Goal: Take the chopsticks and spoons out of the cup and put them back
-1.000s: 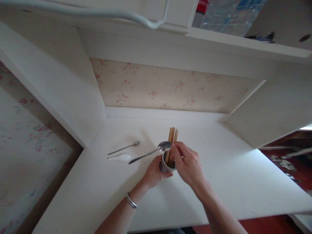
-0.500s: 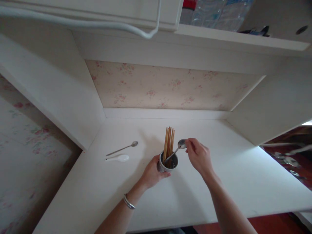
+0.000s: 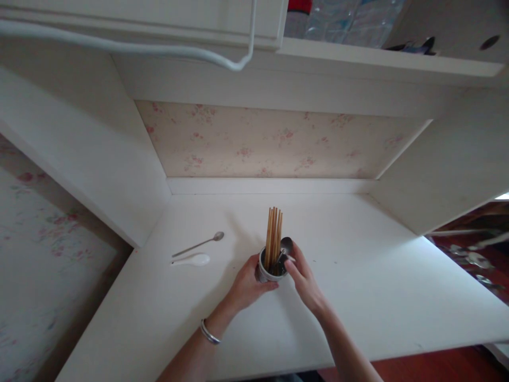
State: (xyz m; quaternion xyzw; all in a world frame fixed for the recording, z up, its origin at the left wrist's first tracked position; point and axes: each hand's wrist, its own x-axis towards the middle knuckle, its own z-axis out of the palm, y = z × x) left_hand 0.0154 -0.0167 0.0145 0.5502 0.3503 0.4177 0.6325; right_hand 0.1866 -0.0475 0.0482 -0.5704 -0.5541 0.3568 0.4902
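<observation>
A small white cup (image 3: 263,271) stands on the white desk (image 3: 358,297) and holds several wooden chopsticks (image 3: 273,233) upright. My left hand (image 3: 246,286) wraps around the cup's left side; a metal bangle (image 3: 208,332) sits on that wrist. A metal spoon (image 3: 286,245) stands in the cup, bowl up, beside the chopsticks. My right hand (image 3: 304,278) is at the cup's right rim, fingertips pinched on the spoon's stem just under the bowl.
A second metal spoon (image 3: 199,243) and a white ceramic spoon (image 3: 192,260) lie on the desk to the left. Side panels close in the desk. A shelf above carries plastic bottles (image 3: 342,21); a white cable (image 3: 159,50) hangs below it.
My right hand swung the metal spoon from level above the cup to handle-down and lowered it into the cup beside the chopsticks. My left hand kept hold of the cup.
</observation>
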